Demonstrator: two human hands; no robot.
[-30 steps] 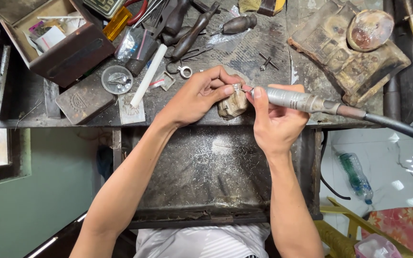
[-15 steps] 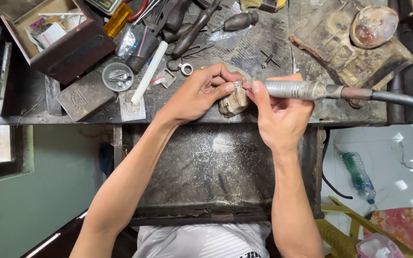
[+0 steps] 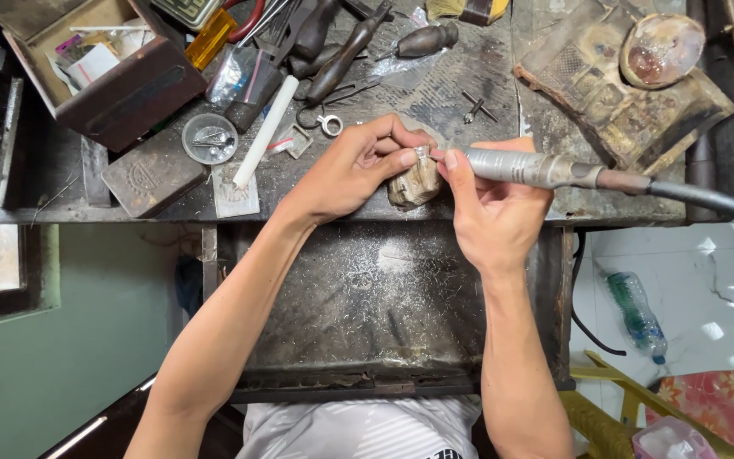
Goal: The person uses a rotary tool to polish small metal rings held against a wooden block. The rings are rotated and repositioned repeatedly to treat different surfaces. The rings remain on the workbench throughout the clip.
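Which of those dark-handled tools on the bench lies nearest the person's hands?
The long dark-handled tool, slanting down toward the left hand; the bulbous one lies farther up.

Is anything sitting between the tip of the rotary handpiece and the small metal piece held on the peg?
Nothing visible does. The right hand brings the rotary handpiece straight to the small metal piece, which the left hand pinches on top of the wooden peg. The left fingertips flank the piece, not the tool's path.
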